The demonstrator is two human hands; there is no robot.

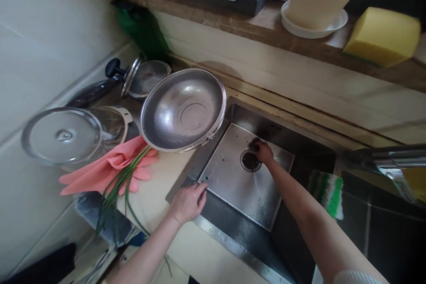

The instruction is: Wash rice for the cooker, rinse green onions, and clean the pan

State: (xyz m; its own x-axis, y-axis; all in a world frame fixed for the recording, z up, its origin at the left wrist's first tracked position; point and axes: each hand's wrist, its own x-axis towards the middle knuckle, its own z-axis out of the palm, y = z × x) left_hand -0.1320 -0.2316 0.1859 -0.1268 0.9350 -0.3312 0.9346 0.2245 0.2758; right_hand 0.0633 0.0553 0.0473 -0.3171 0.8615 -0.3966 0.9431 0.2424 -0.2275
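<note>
Kitchen corner, stainless steel sink (233,177) set in a pale countertop (156,199). Right hand (262,151) deep in the basin at the round drain strainer (250,161), fingers curled on something dark; can't tell what. Left hand (187,202) flat on the sink's near-left rim, holding nothing. Large steel bowl (183,108) overhangs the sink's left edge; pink rubber gloves (106,171) and green chives (120,186) beside it.

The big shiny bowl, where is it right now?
In the head view the steel bowl sits tilted on the counter at the sink's left rim, above the pink gloves and green stalks, up from the left hand.
</note>
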